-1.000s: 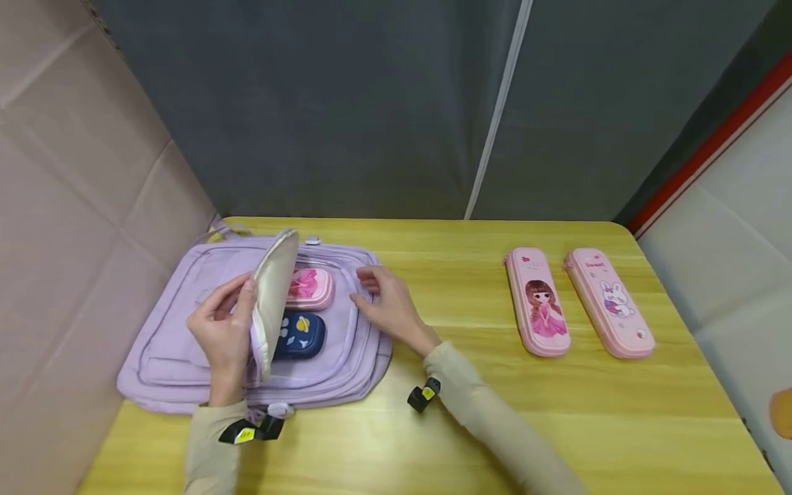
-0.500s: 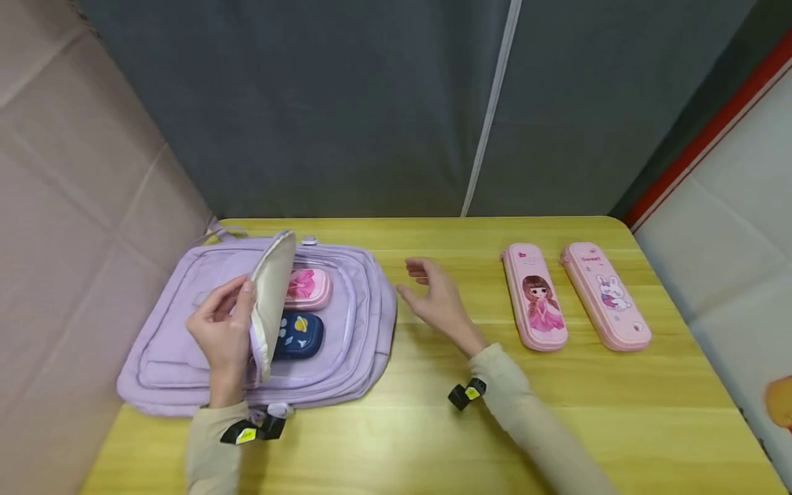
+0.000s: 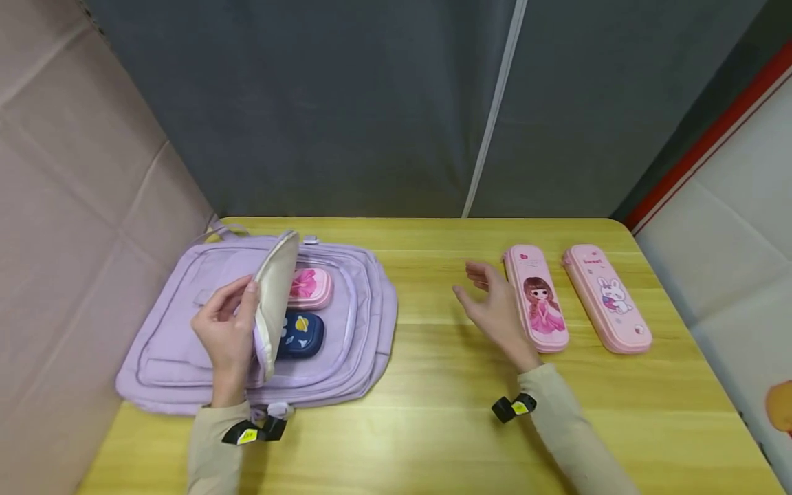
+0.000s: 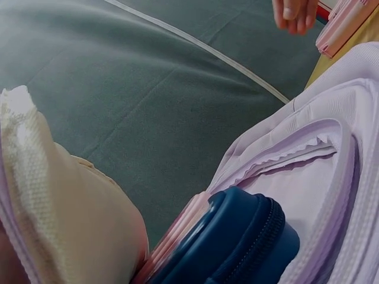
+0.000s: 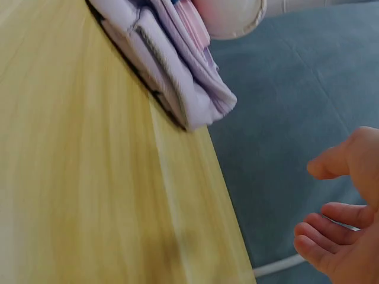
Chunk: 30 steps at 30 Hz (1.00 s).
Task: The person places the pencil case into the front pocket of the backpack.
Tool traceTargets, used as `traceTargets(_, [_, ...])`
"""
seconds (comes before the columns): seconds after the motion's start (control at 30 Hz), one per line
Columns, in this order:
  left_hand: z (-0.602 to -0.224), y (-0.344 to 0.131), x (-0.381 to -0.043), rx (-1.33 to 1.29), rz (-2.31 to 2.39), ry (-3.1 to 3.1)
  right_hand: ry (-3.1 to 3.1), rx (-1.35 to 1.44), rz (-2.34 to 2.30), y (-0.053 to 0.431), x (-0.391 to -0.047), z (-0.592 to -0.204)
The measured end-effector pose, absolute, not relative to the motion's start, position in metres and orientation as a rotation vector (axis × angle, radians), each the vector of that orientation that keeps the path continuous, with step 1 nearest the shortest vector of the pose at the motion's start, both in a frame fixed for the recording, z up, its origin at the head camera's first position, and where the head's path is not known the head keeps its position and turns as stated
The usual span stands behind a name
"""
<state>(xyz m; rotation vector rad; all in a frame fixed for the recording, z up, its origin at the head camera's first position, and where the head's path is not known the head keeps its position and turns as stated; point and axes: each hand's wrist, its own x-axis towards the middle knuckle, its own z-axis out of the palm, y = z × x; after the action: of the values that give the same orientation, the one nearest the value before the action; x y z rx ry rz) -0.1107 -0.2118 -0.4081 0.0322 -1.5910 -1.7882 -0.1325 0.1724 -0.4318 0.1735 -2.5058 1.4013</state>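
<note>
I pinch the raised flap [image 3: 277, 295] of the bag [image 3: 170, 316] with my left grip [image 3: 227, 330], beside the pink case [image 3: 312, 289] and blue case [image 3: 302, 335]; my right grip [image 3: 495, 309] hovers, relaxed, near the doll case [image 3: 544, 306].

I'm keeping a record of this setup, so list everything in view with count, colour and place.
backpack: 1, lilac, lying on table's left
flap: 1, cream inside, raised from backpack
small pink case: 1, pink, in backpack's opening
navy case: 1, dark blue, beside small pink case
girl-print case: 1, pink, table's right
rabbit-print case: 1, pink, right of girl-print case
table: 1, yellow wood-grain, beneath
backdrop: 1, dark grey, behind table
side walls: 2, pinkish left, whitish right
unclear object: 1, orange, right edge
wrist devices: 2, black, on wrists
sleeves: 2, beige, on arms
left hand: 1, bare, pinching flap
right hand: 1, bare, left of girl-print case
</note>
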Motion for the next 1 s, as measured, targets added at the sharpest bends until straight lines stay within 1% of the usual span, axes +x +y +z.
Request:
traceTargets(0.53, [-0.408,-0.211,-0.114,0.027,-1.801,-1.580,-2.470,-0.064,1.216,0.221,-0.110,-0.447])
traceTargets(0.7, [-0.410,-0.212,-0.112,0.068,-1.788,-1.610,-2.459,-0.180,1.125,0.229,-0.103,-0.450])
traceTargets(1.0, [-0.416,-0.217,-0.111,0.087,-1.785,-1.608,-2.471,-0.293,1.053,0.244,-0.086,-0.459])
